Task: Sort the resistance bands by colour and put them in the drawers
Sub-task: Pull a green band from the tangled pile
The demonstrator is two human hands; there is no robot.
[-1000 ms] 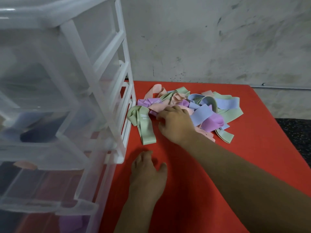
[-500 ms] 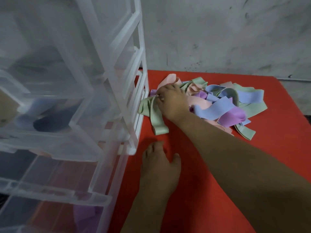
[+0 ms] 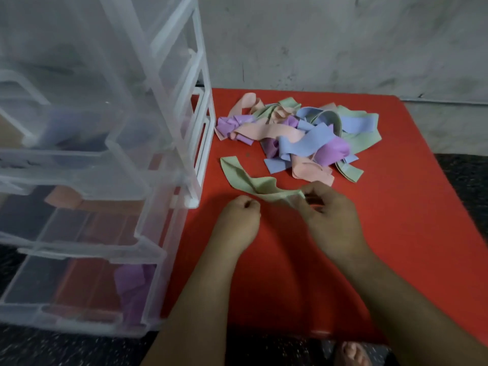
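**Step in hand:** separating one green band [image 3: 250,184] from the pile [image 3: 298,136] for sorting.

**Green band:** lying on the red mat [image 3: 396,207] between pile and hands, apart from the pile. Far end flat and pointing toward the drawers [image 3: 169,128], near end lifted off the mat.

**Right hand** [image 3: 330,215]**:** thumb and fingers curled, pinching the near end of the green band. Gripped at the end, presumably to draw the whole length free without dragging neighbours along.

**Left hand** [image 3: 237,220]**:** fingers curled into a loose fist just beside the same end. Cannot tell whether pinching the band or only closing toward it. Placed there, in all likelihood, for a second grip to fold or straighten the strip.

**Pile:** pink, purple, blue and green bands tangled together at the far side of the mat, just beside the drawers' frame. Within reach of both hands.

**Drawers:** clear plastic, stacked, lower ones drawn out for dropping bands in from above. Purple band [image 3: 132,283] visible in the lowest, pink band [image 3: 62,198] in the one above, blue shape [image 3: 76,128] higher up, blurred. No green seen in any; upper ones too hazy to confirm.

**Next move, as a judgement:** gather the band into one hand, then carry left to a drawer free of other colours. Watch for the limp far end snagging on the frame.
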